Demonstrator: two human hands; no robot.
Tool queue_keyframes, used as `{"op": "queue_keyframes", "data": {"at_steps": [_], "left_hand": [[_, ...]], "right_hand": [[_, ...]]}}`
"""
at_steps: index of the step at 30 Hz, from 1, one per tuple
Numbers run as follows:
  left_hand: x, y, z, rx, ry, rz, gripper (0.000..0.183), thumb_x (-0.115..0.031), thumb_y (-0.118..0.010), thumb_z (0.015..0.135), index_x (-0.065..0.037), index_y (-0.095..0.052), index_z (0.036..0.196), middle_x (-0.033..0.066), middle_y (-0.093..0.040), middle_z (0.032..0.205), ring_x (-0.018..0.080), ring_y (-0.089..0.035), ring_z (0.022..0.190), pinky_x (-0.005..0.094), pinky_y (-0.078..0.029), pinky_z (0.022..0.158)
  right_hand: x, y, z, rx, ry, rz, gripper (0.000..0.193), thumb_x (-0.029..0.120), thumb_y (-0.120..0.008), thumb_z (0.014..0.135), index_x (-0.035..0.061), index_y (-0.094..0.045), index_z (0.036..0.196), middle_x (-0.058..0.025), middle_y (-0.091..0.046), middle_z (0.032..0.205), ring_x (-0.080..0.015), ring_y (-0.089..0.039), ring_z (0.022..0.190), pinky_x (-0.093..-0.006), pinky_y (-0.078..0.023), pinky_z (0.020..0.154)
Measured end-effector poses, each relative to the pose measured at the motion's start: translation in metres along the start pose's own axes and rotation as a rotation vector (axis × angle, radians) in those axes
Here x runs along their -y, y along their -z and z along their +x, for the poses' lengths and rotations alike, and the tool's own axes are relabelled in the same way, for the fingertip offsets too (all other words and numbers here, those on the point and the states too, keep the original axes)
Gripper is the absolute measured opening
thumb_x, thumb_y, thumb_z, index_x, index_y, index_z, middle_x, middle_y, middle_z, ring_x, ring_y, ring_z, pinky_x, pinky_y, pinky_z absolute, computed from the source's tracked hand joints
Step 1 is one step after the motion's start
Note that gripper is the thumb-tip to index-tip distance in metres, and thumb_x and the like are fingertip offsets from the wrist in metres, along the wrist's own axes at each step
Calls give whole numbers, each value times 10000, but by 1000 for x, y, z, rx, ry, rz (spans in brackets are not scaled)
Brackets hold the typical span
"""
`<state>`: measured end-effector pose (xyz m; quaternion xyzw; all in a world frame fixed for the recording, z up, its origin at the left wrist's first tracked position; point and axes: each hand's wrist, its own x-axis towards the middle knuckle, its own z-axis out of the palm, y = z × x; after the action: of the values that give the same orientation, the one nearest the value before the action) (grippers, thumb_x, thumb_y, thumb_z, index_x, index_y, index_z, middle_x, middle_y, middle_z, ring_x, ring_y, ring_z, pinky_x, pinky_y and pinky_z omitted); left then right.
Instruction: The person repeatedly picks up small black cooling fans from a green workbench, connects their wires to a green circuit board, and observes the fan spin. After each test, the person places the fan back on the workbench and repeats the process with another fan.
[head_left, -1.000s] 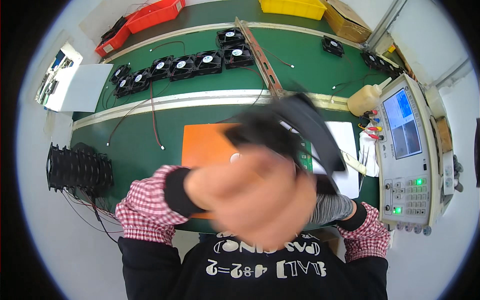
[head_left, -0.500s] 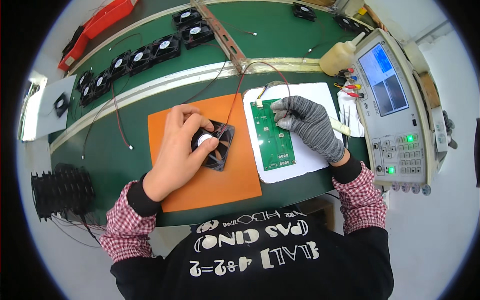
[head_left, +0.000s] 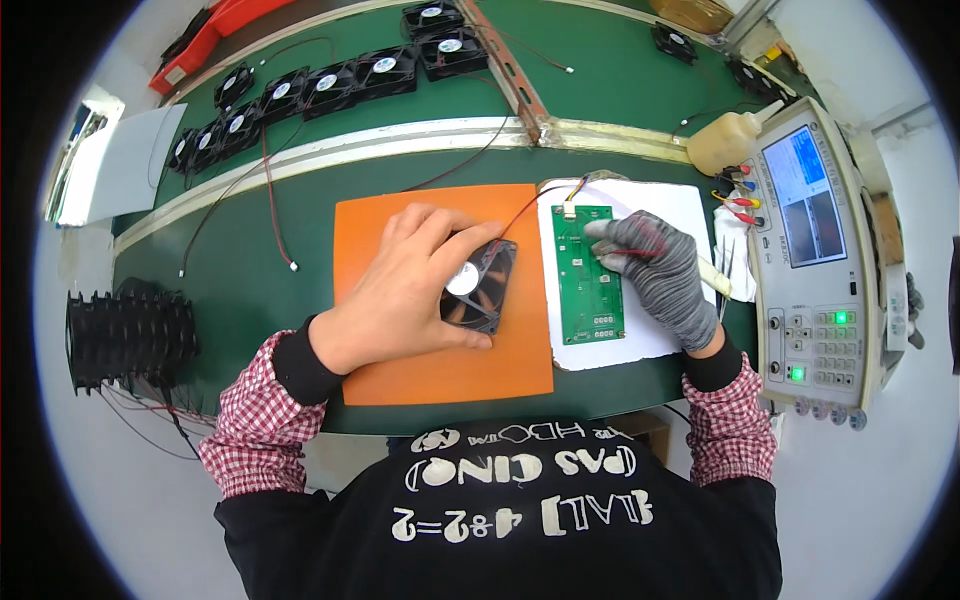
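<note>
A square black cooling fan (head_left: 487, 292) with a white round label lies on an orange mat (head_left: 450, 382). My bare left hand (head_left: 410, 285) grips it from the left, forefinger along the top edge and thumb at the lower edge. From its upper corner a red and black cable (head_left: 522, 208) runs right, toward my other hand. My right hand (head_left: 655, 270), in a grey knit glove, is closed in a pinch on that cable above a green circuit board (head_left: 590, 300); the cable's end is hidden by the fingers. The board rests on a white pad (head_left: 660, 335), a white connector (head_left: 569, 210) at its top.
A tester with a lit screen (head_left: 805, 200) stands at the right, beside a squeeze bottle (head_left: 722, 143) and tweezers (head_left: 727, 265). Several fans (head_left: 327, 88) line the rail (head_left: 350, 148) at the back. Stacked black fans (head_left: 130, 335) sit at the left edge.
The whole view has shifted. My left thumb has moved from the fan's hub to its lower edge. The cable, looped high before, now hangs lower, and my right hand still pinches it over the board.
</note>
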<state>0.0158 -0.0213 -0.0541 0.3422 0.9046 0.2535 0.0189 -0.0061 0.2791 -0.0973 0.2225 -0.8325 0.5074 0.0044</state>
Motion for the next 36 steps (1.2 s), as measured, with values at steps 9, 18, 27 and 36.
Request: {"op": "queue_keyframes", "data": {"at_steps": [9, 18, 27, 36], "left_hand": [[-56, 46, -37, -335, -356, -366, 489, -462, -578, 901, -39, -622, 1141, 125, -643, 1062, 259, -600, 939, 371, -490, 812], [-67, 70, -36, -244, 215, -682, 582, -416, -743, 792, 2, -545, 1145, 143, -648, 970, 273, -611, 836, 377, -496, 762], [-35, 52, 96, -658, -637, 200, 619, -257, -737, 771, 30, -540, 1284, 248, -538, 1324, 410, -528, 1229, 471, -412, 1056], [164, 7, 165, -446, 64, 823, 132, -203, -727, 728, -80, -692, 762, 65, -568, 840, 272, -551, 854, 393, -428, 726]], "right_hand": [[-2, 6, 3, 38, 80, -226, 251, 66, -711, 778, 108, -723, 1026, -75, -648, 851, -230, -628, 823, -346, -524, 746], [-6, 9, -2, -28, 53, -118, 128, 11, -726, 763, 50, -715, 885, -67, -632, 875, -195, -642, 870, -308, -524, 804], [-8, 4, -4, -83, 156, 16, 163, -15, -698, 783, 62, -670, 923, -97, -652, 883, -251, -648, 849, -349, -522, 761], [-4, 7, 3, -323, 101, 170, 393, 88, -771, 798, 20, -595, 1143, -82, -641, 988, -125, -613, 840, -271, -509, 768]]}}
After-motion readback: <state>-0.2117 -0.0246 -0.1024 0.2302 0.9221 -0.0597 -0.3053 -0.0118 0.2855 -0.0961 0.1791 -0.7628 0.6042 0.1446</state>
